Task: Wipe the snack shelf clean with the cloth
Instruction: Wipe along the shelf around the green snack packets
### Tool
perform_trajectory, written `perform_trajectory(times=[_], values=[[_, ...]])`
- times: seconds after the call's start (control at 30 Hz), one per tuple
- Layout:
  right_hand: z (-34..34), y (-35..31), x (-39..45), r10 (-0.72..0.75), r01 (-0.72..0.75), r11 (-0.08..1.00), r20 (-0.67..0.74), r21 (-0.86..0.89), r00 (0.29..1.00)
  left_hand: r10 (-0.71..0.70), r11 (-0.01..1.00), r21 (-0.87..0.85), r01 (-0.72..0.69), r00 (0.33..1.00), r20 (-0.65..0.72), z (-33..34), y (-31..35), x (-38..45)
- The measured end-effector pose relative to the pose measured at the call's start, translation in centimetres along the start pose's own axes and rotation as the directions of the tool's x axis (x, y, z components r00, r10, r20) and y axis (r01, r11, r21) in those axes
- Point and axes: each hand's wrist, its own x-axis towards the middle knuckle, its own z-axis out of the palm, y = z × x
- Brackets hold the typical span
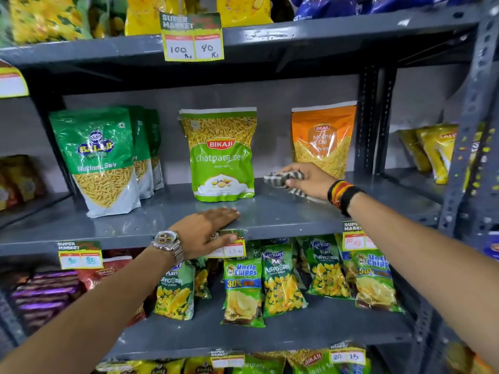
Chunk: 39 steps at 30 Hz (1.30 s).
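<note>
The grey metal snack shelf runs across the middle of the view. My right hand is shut on a black-and-white striped cloth and presses it on the shelf between the green Bikaji chatpata sev pouch and the orange Bikaji moong dal pouch. My left hand lies flat and open on the shelf's front edge, its thumb hanging over a price tag. A watch is on the left wrist, and bands are on the right wrist.
Green Balaji sev pouches stand at the shelf's left. The shelf below holds small Uncle Chipps and puffcorn packs. Yellow bags sit on the shelf above, with a price card hanging from it. A perforated steel upright rises at right.
</note>
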Motion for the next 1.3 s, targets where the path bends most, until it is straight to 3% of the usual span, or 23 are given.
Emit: perform_trajectory(times=[0.27,0.57,0.73,1.1,1.3], values=[[2.9,2.5,10.0,0.044,-0.072,0.977,-0.143,-0.200,0.989,0.190,0.982,-0.025,-0.189,0.982,0.018,1.5,-0.9,3.2],[5.0,6.8,20.8,0.164,-0.182,0.874,-0.079,-0.450,0.983,0.230,0.971,-0.057,-0.231,0.973,-0.013,2.5,-1.7,3.5],[7.0,8.4,24.1,0.181,-0.100,0.814,0.086,-0.572,0.980,0.229,0.972,-0.039,-0.230,0.973,-0.020,2.8,-2.0,3.5],[6.7,6.8,17.6,0.005,0.135,0.878,0.290,-0.459,0.957,0.217,0.976,-0.040,-0.216,0.976,0.012,3.0,-2.1,3.6],[3.0,5.3,11.0,-0.012,0.162,0.938,0.438,-0.306,0.899,0.203,0.979,-0.020,-0.203,0.979,0.022,2.7,-1.9,3.6]])
